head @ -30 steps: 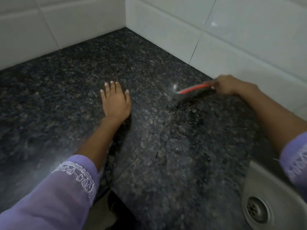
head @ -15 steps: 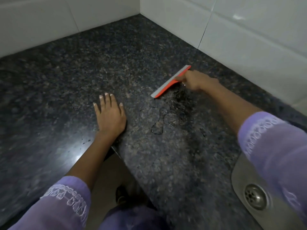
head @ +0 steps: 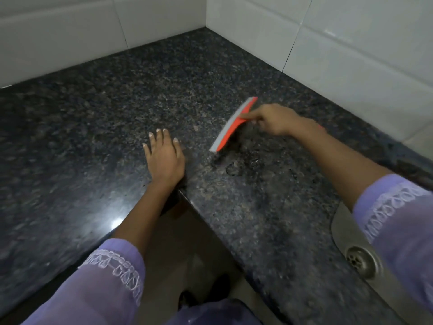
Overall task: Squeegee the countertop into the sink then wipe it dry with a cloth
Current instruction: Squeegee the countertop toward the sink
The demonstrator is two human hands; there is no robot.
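An orange squeegee with a grey rubber blade (head: pixel 232 124) rests its edge on the dark speckled granite countertop (head: pixel 117 109). My right hand (head: pixel 273 119) grips its handle from the right. A wet patch with small puddles (head: pixel 236 166) lies just in front of the blade. My left hand (head: pixel 164 156) lies flat on the counter, fingers spread, to the left of the squeegee and apart from it. The steel sink (head: pixel 339 221) with its drain (head: pixel 359 261) is at the lower right, partly hidden by my right sleeve. No cloth is in view.
White tiled walls (head: pixel 328 50) meet in a corner behind the counter. The counter is L-shaped, with its inner corner just below my left hand. Brown floor (head: pixel 187 245) and dark shoes show in the gap below.
The squeegee has swung from lying near the right wall to an angled line further left, closer to my left hand, with water trailing behind it. My left hand stays planted.
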